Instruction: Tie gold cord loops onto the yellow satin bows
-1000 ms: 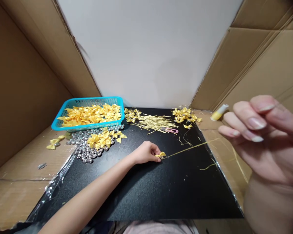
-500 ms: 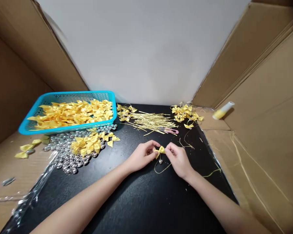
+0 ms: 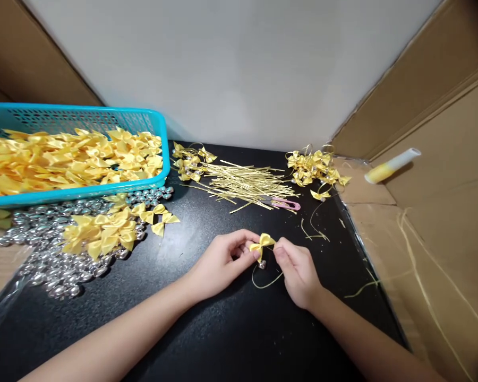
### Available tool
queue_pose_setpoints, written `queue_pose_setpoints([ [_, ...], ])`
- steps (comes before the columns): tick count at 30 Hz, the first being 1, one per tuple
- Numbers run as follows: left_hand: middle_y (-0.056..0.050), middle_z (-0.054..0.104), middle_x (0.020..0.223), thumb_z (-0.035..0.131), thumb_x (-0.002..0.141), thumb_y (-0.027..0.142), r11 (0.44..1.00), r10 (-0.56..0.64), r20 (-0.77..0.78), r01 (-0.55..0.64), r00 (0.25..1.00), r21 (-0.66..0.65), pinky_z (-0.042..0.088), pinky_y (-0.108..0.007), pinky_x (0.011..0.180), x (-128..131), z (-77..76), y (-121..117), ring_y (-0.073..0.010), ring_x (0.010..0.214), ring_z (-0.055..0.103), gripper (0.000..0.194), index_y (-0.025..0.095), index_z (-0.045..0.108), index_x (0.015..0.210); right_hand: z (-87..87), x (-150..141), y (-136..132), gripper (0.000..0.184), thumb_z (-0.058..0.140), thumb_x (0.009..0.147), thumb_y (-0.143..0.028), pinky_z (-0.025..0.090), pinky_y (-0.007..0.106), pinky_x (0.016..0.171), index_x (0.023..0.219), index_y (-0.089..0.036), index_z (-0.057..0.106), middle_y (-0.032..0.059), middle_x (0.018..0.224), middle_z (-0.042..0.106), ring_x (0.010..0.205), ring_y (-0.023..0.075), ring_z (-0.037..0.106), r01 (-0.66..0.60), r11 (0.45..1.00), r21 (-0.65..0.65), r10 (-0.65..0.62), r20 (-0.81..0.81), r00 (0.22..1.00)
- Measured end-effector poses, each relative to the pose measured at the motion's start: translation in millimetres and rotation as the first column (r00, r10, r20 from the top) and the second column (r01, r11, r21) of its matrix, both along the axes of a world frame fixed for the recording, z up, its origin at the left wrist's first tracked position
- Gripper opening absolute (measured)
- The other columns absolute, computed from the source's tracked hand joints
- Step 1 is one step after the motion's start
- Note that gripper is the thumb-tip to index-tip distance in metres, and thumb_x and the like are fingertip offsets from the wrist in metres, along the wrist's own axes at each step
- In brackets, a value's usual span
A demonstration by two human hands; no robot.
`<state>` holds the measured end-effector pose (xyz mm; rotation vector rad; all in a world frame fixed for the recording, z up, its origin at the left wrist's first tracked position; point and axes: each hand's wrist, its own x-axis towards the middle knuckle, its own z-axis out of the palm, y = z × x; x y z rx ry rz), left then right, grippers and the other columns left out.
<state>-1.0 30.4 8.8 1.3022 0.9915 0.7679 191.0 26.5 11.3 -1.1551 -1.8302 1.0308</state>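
Note:
A small yellow satin bow (image 3: 266, 240) is between my two hands, just over the black table. My left hand (image 3: 227, 262) pinches the bow's left side between thumb and fingers. Just below the bow hangs a shiny silver bead (image 3: 262, 264). A thin gold cord (image 3: 267, 286) loops down past the bead toward my right hand (image 3: 298, 270). That hand is closed at the bow's right, its thumb pressed on the curled fingers, with cord running into the grip. The fingertips hide the cord's end.
A turquoise basket (image 3: 164, 154) of yellow bows stands at the left, with silver beads (image 3: 79, 268) and loose bows (image 3: 107, 231) before it. Gold cord lengths (image 3: 242, 183), a pink-handled tool (image 3: 289, 205) and corded bows (image 3: 313, 167) lie at the back. Cardboard walls (image 3: 434, 116) flank the table.
My right hand has drawn slightly right, off the bow's edge, so more of the bow shows. My left hand still pinches it. The view has shifted closer, with the basket partly cut off.

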Motion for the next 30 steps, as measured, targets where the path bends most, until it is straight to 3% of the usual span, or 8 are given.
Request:
queue_pose_setpoints([
  [4, -0.002, 0.069, 0.081, 0.064, 0.084, 0.030, 0.991, 0.018, 0.095, -0.005, 0.995, -0.133, 0.047, -0.025, 0.067, -1, 6.2, 3, -0.0127, 0.070, 0.060, 0.019, 0.016, 0.068, 0.096, -5.1, 2, -1, 0.037, 0.034, 0.099, -0.036, 0.028, 0.027, 0.050, 0.066, -0.022, 0.034, -0.0043, 0.056, 0.034, 0.049, 0.0122, 0.035, 0.026, 0.998, -0.058, -0.028, -0.035, 0.999],
  [8, -0.002, 0.071, 0.076, 0.066, 0.081, 0.029, 0.984, 0.041, 0.111, -0.021, 0.993, -0.175, 0.046, -0.025, 0.066, 1, 9.6, 5, -0.0121, 0.067, 0.060, 0.016, 0.016, 0.070, 0.087, -6.9, 3, -2, 0.033, 0.031, 0.100, -0.033, 0.030, 0.028, 0.051, 0.069, -0.022, 0.035, -0.0043, 0.057, 0.035, 0.051, 0.0124, 0.035, 0.008, 0.998, -0.058, -0.013, -0.084, 0.996],
  [10, -0.001, 0.070, 0.073, 0.067, 0.079, 0.030, 0.983, 0.062, 0.089, -0.045, 0.994, -0.179, 0.045, -0.025, 0.064, 1, 10.0, 4, -0.0117, 0.065, 0.058, 0.016, 0.015, 0.071, 0.085, -5.7, 2, -2, 0.031, 0.034, 0.100, -0.028, 0.030, 0.026, 0.050, 0.070, -0.022, 0.037, -0.0049, 0.057, 0.036, 0.049, 0.0114, 0.036, 0.008, 1.000, -0.009, -0.009, -0.065, 0.998],
  [13, -0.001, 0.068, 0.070, 0.069, 0.078, 0.031, 0.977, 0.092, 0.058, -0.079, 0.994, -0.196, 0.043, -0.024, 0.061, 2, 11.3, 3, -0.0106, 0.061, 0.055, 0.017, 0.014, 0.069, 0.082, -4.0, 0, -2, 0.026, 0.041, 0.095, -0.018, 0.028, 0.023, 0.046, 0.069, -0.021, 0.040, -0.0064, 0.056, 0.037, 0.046, 0.0084, 0.035, 0.025, 0.986, 0.167, -0.025, -0.003, 1.000],
  [18, 0.002, 0.061, 0.062, 0.073, 0.076, 0.029, 0.968, 0.148, 0.083, -0.127, 0.986, -0.216, 0.035, -0.020, 0.053, 3, 12.1, 0, -0.0068, 0.053, 0.047, 0.019, 0.013, 0.063, 0.074, -3.6, -4, 1, 0.026, 0.048, 0.089, -0.008, 0.027, 0.021, 0.045, 0.066, -0.020, 0.042, -0.0075, 0.054, 0.034, 0.044, 0.0063, 0.033, 0.059, 0.896, 0.440, -0.097, 0.065, 0.993],
  [21, 0.000, 0.064, 0.064, 0.072, 0.077, 0.027, 0.972, 0.137, 0.103, -0.114, 0.985, -0.207, 0.035, -0.020, 0.054, 4, 11.3, -1, -0.0067, 0.054, 0.047, 0.018, 0.012, 0.063, 0.074, -2.7, -8, 2, 0.028, 0.048, 0.089, -0.007, 0.027, 0.020, 0.043, 0.065, -0.020, 0.040, -0.0077, 0.052, 0.034, 0.042, 0.0058, 0.032, 0.057, 0.878, 0.476, -0.118, 0.100, 0.988],
  [30, 0.001, 0.063, 0.063, 0.071, 0.077, 0.025, 0.977, 0.129, 0.122, -0.105, 0.984, -0.186, 0.035, -0.020, 0.054, 6, 13.1, -1, -0.0070, 0.054, 0.046, 0.016, 0.013, 0.063, 0.073, -5.7, -8, 1, 0.031, 0.047, 0.090, -0.009, 0.030, 0.019, 0.044, 0.064, -0.021, 0.037, -0.0072, 0.052, 0.035, 0.043, 0.0057, 0.034, 0.033, 0.895, 0.446, -0.113, 0.154, 0.982],
])
